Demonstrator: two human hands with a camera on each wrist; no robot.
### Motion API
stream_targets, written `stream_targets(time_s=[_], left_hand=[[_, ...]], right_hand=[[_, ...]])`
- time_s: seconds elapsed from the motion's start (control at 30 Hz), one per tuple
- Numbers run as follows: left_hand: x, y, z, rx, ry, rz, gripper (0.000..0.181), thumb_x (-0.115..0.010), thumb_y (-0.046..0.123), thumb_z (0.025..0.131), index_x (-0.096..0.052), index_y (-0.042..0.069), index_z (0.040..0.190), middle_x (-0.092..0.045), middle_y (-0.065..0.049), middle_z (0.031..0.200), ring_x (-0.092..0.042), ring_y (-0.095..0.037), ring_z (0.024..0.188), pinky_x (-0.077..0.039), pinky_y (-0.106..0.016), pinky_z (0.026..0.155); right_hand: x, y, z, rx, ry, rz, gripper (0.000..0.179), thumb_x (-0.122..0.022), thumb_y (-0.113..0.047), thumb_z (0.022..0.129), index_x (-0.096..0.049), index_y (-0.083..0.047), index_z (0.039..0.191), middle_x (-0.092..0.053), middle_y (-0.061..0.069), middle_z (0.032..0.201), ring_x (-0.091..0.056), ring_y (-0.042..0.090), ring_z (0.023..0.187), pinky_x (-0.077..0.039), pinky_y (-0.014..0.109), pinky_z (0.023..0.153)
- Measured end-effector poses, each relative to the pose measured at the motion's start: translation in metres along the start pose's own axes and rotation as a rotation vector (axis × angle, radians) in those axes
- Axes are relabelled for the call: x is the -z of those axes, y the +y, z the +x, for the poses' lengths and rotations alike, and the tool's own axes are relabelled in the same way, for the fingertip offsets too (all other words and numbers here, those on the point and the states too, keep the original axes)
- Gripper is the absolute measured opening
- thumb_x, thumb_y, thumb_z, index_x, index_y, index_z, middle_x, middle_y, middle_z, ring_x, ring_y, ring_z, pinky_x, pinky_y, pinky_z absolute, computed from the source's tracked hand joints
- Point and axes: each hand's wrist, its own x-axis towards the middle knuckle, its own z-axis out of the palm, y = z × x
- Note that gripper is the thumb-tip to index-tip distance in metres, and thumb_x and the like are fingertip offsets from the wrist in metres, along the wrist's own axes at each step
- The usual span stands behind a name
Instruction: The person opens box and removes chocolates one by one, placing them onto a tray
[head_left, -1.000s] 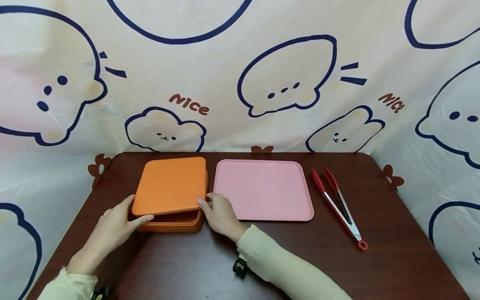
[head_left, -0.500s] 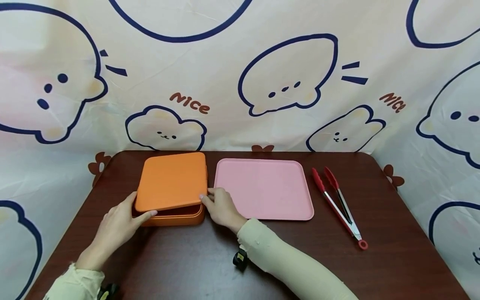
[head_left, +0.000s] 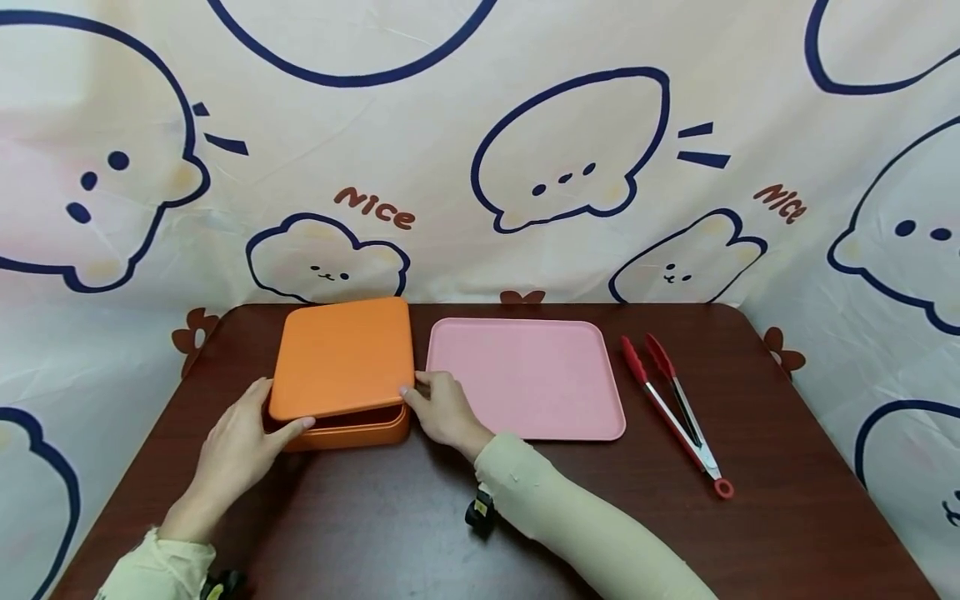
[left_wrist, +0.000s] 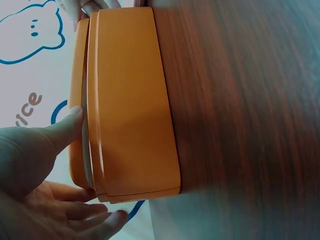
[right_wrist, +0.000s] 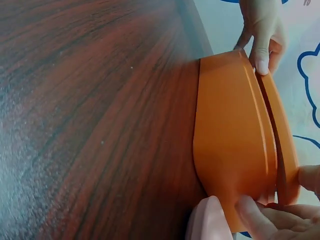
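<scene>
An orange box (head_left: 352,435) stands at the back left of the table, its orange lid (head_left: 345,354) resting askew with a dark gap along the front. At the lid's front left corner, my left hand (head_left: 236,442) holds on, thumb on the front edge and fingers down the left side. My right hand (head_left: 447,417) pinches the front right corner between thumb and fingers. In the left wrist view, the gap between the lid (left_wrist: 77,95) and the box (left_wrist: 131,105) shows along the front. What lies inside is hidden.
Just right of the box lies a pink tray (head_left: 528,379), close beside my right hand. Red-tipped tongs (head_left: 678,417) lie spread on the dark wooden table (head_left: 360,525) farther right. A printed cloth (head_left: 442,167) hangs behind the table.
Both hands have shifted slightly away from me, with the lid and box moving back a little. The lid's far edge sits higher in view. Tray and tongs stay in place.
</scene>
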Motion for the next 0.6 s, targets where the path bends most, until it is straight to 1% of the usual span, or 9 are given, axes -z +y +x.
stream_targets(time_s=[0.13, 0.2, 0.27, 0.3, 0.37, 0.4, 0.5, 0.53, 0.6], left_hand=[[0.002, 0.003, 0.001, -0.018, 0.048, -0.059, 0.093, -0.072, 0.047, 0.092, -0.033, -0.015, 0.15, -0.036, -0.042, 0.15, -0.035, -0.06, 0.135, -0.033, -0.076, 0.106], [0.003, 0.004, 0.001, -0.017, 0.074, -0.103, 0.089, -0.067, 0.048, 0.096, -0.034, -0.014, 0.15, -0.045, -0.04, 0.145, -0.047, -0.056, 0.126, -0.043, -0.07, 0.099], [0.005, 0.005, 0.001, -0.012, 0.117, -0.158, 0.081, -0.062, 0.048, 0.099, -0.038, -0.011, 0.149, -0.053, -0.038, 0.137, -0.058, -0.049, 0.114, -0.055, -0.051, 0.088], [0.007, 0.005, 0.001, -0.01, 0.144, -0.187, 0.074, -0.06, 0.045, 0.101, -0.041, -0.009, 0.148, -0.057, -0.036, 0.134, -0.064, -0.04, 0.106, -0.057, -0.039, 0.082], [0.009, 0.006, 0.001, -0.005, 0.194, -0.265, 0.062, -0.058, 0.039, 0.103, -0.047, -0.005, 0.146, -0.064, -0.033, 0.126, -0.067, -0.012, 0.091, -0.05, -0.016, 0.069], [0.011, 0.006, 0.001, 0.0, 0.215, -0.312, 0.057, -0.057, 0.036, 0.104, -0.051, -0.004, 0.144, -0.066, -0.031, 0.125, -0.067, -0.003, 0.089, -0.049, -0.012, 0.067], [0.014, 0.005, 0.003, 0.019, 0.248, -0.427, 0.046, -0.056, 0.03, 0.104, -0.057, -0.001, 0.138, -0.077, -0.001, 0.102, -0.054, 0.014, 0.073, -0.043, -0.008, 0.057], [0.015, 0.004, 0.004, 0.021, 0.252, -0.457, 0.043, -0.056, 0.028, 0.104, -0.057, -0.001, 0.136, -0.076, 0.009, 0.092, -0.052, 0.014, 0.067, -0.042, -0.011, 0.052], [0.017, 0.003, 0.005, 0.018, 0.252, -0.483, 0.042, -0.056, 0.027, 0.105, -0.058, -0.001, 0.135, -0.066, 0.026, 0.075, -0.051, 0.005, 0.057, -0.04, -0.018, 0.047]], right_hand=[[0.004, -0.004, -0.002, 0.01, 0.034, 0.06, 0.045, -0.06, -0.017, 0.103, -0.055, 0.007, 0.141, -0.068, 0.02, 0.13, -0.074, 0.026, 0.103, -0.05, 0.019, 0.062], [0.005, -0.007, -0.003, 0.022, 0.045, 0.115, 0.046, -0.06, -0.015, 0.103, -0.054, 0.008, 0.142, -0.069, 0.021, 0.127, -0.074, 0.032, 0.096, -0.043, 0.018, 0.052], [0.007, -0.009, -0.004, 0.037, 0.058, 0.146, 0.045, -0.061, -0.014, 0.102, -0.054, 0.007, 0.141, -0.071, 0.02, 0.121, -0.074, 0.033, 0.094, -0.043, 0.016, 0.05], [0.008, -0.01, -0.005, 0.042, 0.063, 0.159, 0.045, -0.062, -0.014, 0.102, -0.055, 0.006, 0.141, -0.072, 0.02, 0.117, -0.074, 0.033, 0.091, -0.043, 0.016, 0.051], [0.01, -0.011, -0.007, 0.049, 0.064, 0.192, 0.046, -0.063, -0.013, 0.101, -0.055, 0.007, 0.141, -0.073, 0.02, 0.112, -0.073, 0.032, 0.086, -0.044, 0.016, 0.051], [0.011, -0.011, -0.009, 0.05, 0.064, 0.201, 0.047, -0.064, -0.012, 0.1, -0.054, 0.007, 0.142, -0.074, 0.02, 0.111, -0.073, 0.027, 0.084, -0.046, 0.016, 0.053], [0.014, -0.011, -0.014, 0.041, 0.035, 0.249, 0.055, -0.065, -0.01, 0.099, -0.047, 0.004, 0.148, -0.076, 0.019, 0.107, -0.065, 0.017, 0.064, -0.045, 0.017, 0.052], [0.015, -0.01, -0.016, 0.038, 0.019, 0.268, 0.057, -0.065, -0.008, 0.098, -0.044, 0.003, 0.15, -0.076, 0.02, 0.106, -0.061, 0.016, 0.058, -0.044, 0.018, 0.05], [0.018, -0.009, -0.019, 0.031, -0.008, 0.283, 0.061, -0.066, -0.007, 0.097, -0.041, 0.0, 0.153, -0.076, 0.019, 0.106, -0.056, 0.009, 0.056, -0.047, 0.018, 0.052]])
